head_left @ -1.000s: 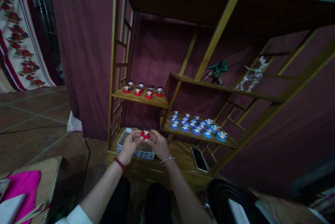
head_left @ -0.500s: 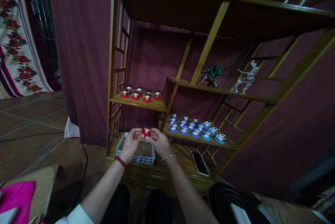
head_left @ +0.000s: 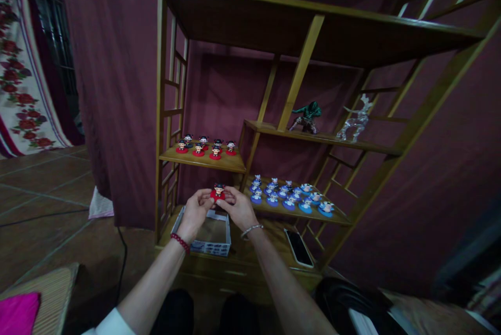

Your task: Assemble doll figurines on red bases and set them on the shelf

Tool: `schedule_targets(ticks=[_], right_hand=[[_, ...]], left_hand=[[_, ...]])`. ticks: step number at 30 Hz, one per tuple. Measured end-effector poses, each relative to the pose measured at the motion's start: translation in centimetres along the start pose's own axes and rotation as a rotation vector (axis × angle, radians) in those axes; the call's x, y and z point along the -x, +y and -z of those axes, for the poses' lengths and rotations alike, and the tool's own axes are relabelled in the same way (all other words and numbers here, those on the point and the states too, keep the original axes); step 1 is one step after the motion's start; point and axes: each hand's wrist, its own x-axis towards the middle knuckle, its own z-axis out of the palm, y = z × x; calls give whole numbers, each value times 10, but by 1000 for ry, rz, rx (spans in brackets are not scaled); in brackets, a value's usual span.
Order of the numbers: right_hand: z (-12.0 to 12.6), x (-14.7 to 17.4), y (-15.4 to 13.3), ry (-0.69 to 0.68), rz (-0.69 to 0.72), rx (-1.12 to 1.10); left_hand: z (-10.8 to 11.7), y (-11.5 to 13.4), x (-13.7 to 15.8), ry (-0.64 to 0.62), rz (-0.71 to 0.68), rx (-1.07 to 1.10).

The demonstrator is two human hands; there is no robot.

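Between my two hands is a small figurine (head_left: 218, 191) with dark hair and a red base, held upright. My left hand (head_left: 197, 213) pinches its left side, thumb at the front. On its right side my right hand (head_left: 239, 210) grips the base the same way. Below them an open cardboard box (head_left: 213, 246) sits on the bottom board; its visible inside is bare brown. Just above and behind, similar red-based figurines (head_left: 198, 149) stand in two rows on the left shelf (head_left: 203, 161).
Several blue- and purple-based figurines (head_left: 289, 201) fill the lower right shelf. A phone (head_left: 298, 248) lies on the bottom board. Higher up stand a green-topped statuette (head_left: 309, 116) and a clear deer figure (head_left: 355, 121). A slanted wooden post (head_left: 301, 71) divides the upper space.
The view has tilted up a little, so the shelves appear lower and further left. Both hands still hold the figurine above the box, now slightly higher relative to the shelf.
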Motion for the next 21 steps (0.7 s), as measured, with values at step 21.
schedule_targets(ticks=[21], right_hand=[[19, -26, -28, 91, 72, 198]], left_hand=[[-8, 30, -23, 14, -228, -359]])
